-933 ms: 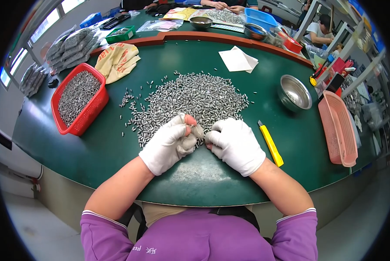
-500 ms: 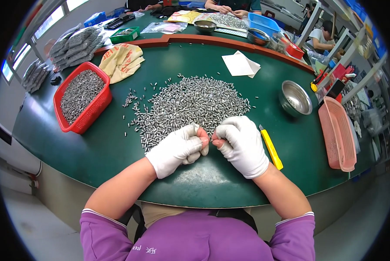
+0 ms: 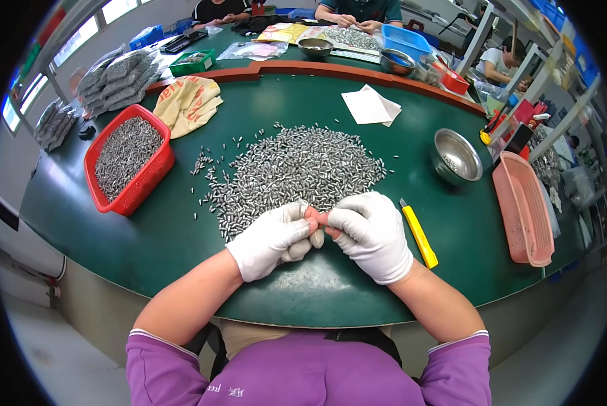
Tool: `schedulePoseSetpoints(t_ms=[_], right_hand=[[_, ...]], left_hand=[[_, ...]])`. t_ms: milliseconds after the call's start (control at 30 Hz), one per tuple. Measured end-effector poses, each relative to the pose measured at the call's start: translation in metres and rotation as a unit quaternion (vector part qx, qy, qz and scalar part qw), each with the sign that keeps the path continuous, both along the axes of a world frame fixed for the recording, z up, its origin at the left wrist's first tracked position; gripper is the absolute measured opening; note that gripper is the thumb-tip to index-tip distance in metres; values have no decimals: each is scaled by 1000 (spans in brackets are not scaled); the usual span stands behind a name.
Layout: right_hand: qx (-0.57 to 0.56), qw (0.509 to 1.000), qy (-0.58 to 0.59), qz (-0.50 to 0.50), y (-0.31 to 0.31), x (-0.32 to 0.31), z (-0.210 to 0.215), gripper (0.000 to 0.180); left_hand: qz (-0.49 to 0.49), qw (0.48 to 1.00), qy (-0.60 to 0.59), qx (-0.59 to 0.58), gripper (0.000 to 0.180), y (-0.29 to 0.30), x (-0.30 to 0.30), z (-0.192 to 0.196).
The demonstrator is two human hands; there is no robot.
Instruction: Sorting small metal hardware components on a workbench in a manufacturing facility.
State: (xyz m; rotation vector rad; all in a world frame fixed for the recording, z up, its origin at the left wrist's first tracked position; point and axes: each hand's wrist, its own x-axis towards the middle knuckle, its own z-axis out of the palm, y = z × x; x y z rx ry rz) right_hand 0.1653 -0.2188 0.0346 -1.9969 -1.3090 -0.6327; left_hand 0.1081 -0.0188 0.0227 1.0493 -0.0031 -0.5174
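Note:
A broad pile of small silvery metal cylinders (image 3: 303,166) lies on the green tabletop (image 3: 344,291). At its near edge my left hand (image 3: 271,238) and my right hand (image 3: 369,233) meet, both in white gloves with some fingertips bare. Each is closed, thumb and fingers pinched together, and the fingertips touch or nearly touch. Whatever sits between them is too small or hidden to make out. Just right of my right hand lies a yellow utility knife (image 3: 419,233), its tip pointing away from me.
To the left stands a red basket (image 3: 160,169) of similar parts beside a crumpled cloth bag (image 3: 188,105). Rightward are a steel bowl (image 3: 456,155) and a pink basket (image 3: 523,210). White papers (image 3: 367,107) lie beyond the pile; a red-brown ledge (image 3: 303,66) divides off co-workers.
My fingertips have come closer together, the right ones now meeting the left. Both hands sit slightly lower in the picture. The view has shifted a little.

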Motion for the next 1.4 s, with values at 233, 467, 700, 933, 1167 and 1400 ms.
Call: schedulePoseSetpoints(t_ms=[233, 467, 700, 933, 1167, 1400], right_hand=[[-8, 1000, 16, 7, 1, 0, -1, 19], [14, 1000, 11, 11, 1, 0, 4, 15], [3, 1000, 8, 5, 1, 0, 4, 13], [-11, 1000, 6, 3, 0, 2, 0, 15], [6, 1000, -13, 8, 3, 2, -2, 17], [14, 1000, -15, 8, 3, 0, 2, 16]], left_hand=[[-7, 996, 16, -88, 18, 3, -1, -4], [-5, 995, 11, -99, 20, 3, -1, -5], [-2, 996, 14, -84, 21, 2, -1, -2], [-2, 996, 14, -85, 14, 3, 0, -4], [-1, 996, 8, -84, 16, 4, 0, -4], [-9, 997, -6, -78, 18, 4, 1, -4]])
